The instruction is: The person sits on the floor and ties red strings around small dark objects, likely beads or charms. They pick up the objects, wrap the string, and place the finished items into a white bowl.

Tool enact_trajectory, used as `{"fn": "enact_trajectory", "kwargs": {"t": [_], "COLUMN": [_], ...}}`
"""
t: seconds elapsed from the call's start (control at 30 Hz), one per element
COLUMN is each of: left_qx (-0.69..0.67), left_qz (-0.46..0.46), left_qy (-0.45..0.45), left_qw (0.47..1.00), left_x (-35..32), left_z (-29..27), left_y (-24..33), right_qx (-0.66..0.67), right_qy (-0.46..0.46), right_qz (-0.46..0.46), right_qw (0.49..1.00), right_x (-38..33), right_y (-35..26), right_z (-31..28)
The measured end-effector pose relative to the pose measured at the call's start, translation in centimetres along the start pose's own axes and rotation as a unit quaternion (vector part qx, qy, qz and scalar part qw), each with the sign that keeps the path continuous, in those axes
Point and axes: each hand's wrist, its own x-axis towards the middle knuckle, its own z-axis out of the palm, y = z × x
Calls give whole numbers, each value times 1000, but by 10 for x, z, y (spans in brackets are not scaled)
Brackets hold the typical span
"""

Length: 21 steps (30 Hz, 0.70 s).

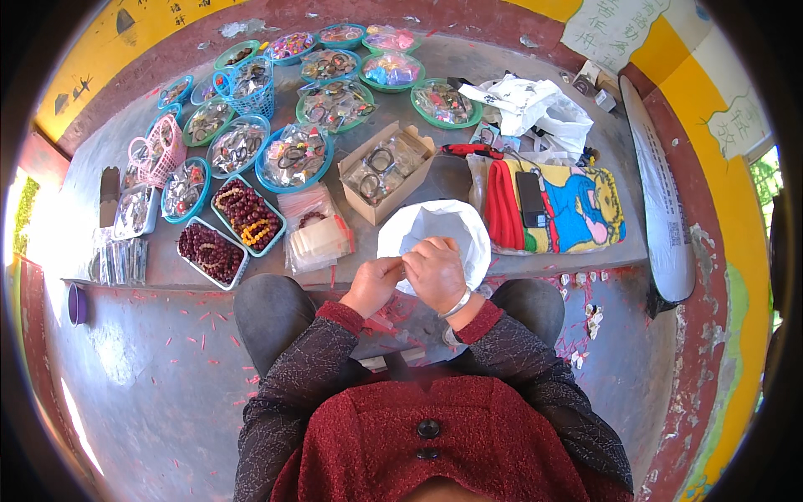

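My left hand and my right hand meet in front of me, fingers pinched together at the tips. Whatever lies between them is too small or too hidden to make out. A silver bangle circles my right wrist. Just beyond and partly beneath the hands is a white plastic bag, its mouth spread wide. Behind it, a cardboard box contains dark loops in clear packets. Left of the bag lie clear plastic packets, with a dark red bead bracelet on top.
Two trays of dark red bead strings stand at the left. Baskets of packaged trinkets, including a blue basin, fill the back. At right, a phone rests on a folded colourful towel. Red scraps litter the floor.
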Motion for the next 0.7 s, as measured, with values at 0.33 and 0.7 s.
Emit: {"fn": "enact_trajectory", "kwargs": {"t": [0.33,0.7], "left_qx": [50,57], "left_qz": [55,93], "left_qy": [21,43], "left_qw": [997,993], "left_x": [0,1], "left_z": [3,5], "left_y": [-7,-12], "right_qx": [4,7], "right_qy": [0,-11], "right_qz": [16,21], "right_qw": [1000,1000], "right_x": [-3,-1], "right_y": [0,-2], "right_z": [4,0]}}
